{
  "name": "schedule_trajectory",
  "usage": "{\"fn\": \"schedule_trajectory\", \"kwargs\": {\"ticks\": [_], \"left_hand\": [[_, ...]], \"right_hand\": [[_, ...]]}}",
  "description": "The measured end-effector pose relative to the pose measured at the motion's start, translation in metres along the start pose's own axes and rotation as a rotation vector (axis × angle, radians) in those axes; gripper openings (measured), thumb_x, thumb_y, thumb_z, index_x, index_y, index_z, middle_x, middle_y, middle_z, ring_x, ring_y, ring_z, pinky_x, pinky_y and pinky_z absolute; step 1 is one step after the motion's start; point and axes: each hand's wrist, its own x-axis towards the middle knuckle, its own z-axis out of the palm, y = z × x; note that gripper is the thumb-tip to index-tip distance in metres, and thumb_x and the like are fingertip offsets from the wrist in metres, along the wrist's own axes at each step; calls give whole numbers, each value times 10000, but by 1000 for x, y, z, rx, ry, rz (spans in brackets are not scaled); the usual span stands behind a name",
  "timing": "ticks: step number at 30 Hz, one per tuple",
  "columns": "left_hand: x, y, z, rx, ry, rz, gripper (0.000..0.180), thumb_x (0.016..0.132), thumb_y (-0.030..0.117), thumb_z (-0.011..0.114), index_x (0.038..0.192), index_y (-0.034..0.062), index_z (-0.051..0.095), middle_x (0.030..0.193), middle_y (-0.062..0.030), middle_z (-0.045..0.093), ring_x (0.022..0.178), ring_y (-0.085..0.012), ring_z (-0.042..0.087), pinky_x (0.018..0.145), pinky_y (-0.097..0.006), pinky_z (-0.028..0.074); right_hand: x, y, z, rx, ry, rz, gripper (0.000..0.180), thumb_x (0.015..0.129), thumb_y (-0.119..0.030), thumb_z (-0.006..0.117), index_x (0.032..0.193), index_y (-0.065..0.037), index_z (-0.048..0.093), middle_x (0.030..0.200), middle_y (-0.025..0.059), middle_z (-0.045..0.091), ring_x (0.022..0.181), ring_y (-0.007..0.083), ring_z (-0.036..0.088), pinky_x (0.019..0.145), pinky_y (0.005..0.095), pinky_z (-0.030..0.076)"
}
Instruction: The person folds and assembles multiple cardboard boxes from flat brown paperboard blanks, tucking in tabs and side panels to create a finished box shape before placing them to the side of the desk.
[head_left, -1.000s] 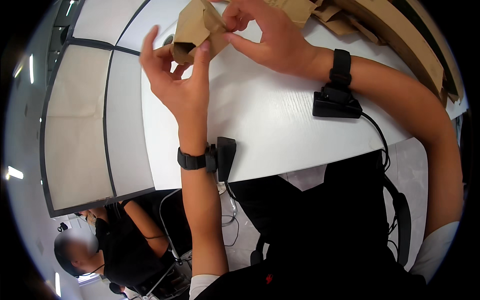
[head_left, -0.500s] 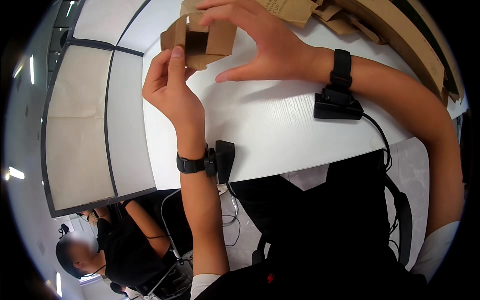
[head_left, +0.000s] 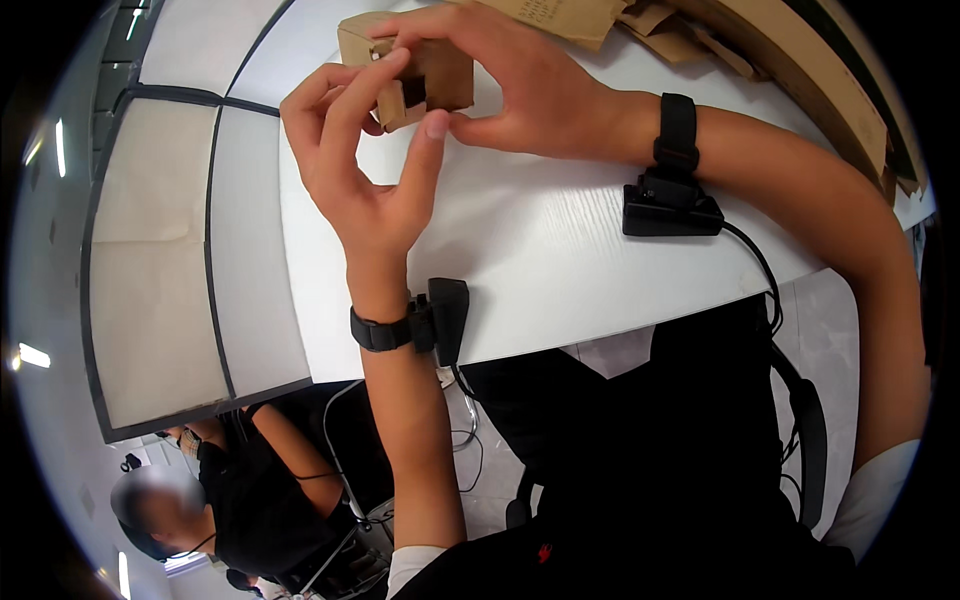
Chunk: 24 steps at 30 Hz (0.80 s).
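Note:
A small brown cardboard box (head_left: 450,80) is held up above the white table, its partly open end toward me with short flaps around a dark gap. My right hand (head_left: 545,95) wraps around its right side, fingers over the top and thumb below. At the open end is my left hand (head_left: 365,175), its forefinger on a flap and its thumb stretched toward the box's lower edge. Other left fingers curl at the box's left side, partly hidden. Each wrist wears a black strap with a small black device.
Flattened brown cardboard pieces (head_left: 670,40) lie at the far right, beside a long curved cardboard edge (head_left: 820,70). Pale partition panels (head_left: 155,260) stand left of the white table (head_left: 560,260). Beyond them, at lower left, sits another person (head_left: 260,500). A black cable (head_left: 760,260) hangs from the right wrist device.
My left thumb has left the flap and swung right toward the lower edge, while the forefinger moved onto the open end. My right thumb has come up to the box, which has turned slightly.

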Motion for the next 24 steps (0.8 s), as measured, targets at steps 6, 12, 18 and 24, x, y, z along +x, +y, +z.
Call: {"fn": "schedule_trajectory", "kwargs": {"ticks": [6,12,18,24], "left_hand": [[0,-7,-3,-119,3,-26,290,855,79,763,1145,91,754,1100,-81,557,900,-163,557,687,-266,491],[-1,-7,7,-5,57,-30,244,826,5,780,1058,67,736,1064,-81,564,787,-130,584,621,-246,502],[-2,-4,4,-47,57,-70,245,797,-13,761,1012,35,653,1075,-93,549,822,-150,609,620,-260,552],[-3,-6,8,25,39,-117,234,788,-27,745,987,33,639,1062,-94,551,838,-165,618,642,-265,585]], "right_hand": [[13,-7,-11,76,-66,-58,584,756,6,758,1296,-43,541,1294,164,590,1191,349,570,1032,431,451],[12,-6,-9,106,-23,-84,516,768,47,721,1256,-38,575,1246,146,623,1195,329,571,1032,416,448],[15,-8,-9,63,-39,-143,480,769,50,706,1228,-45,600,1231,127,632,1179,310,578,996,408,466],[13,-8,-7,5,-8,-131,411,787,41,691,1184,-42,626,1192,114,651,1166,309,586,969,411,476]]}}
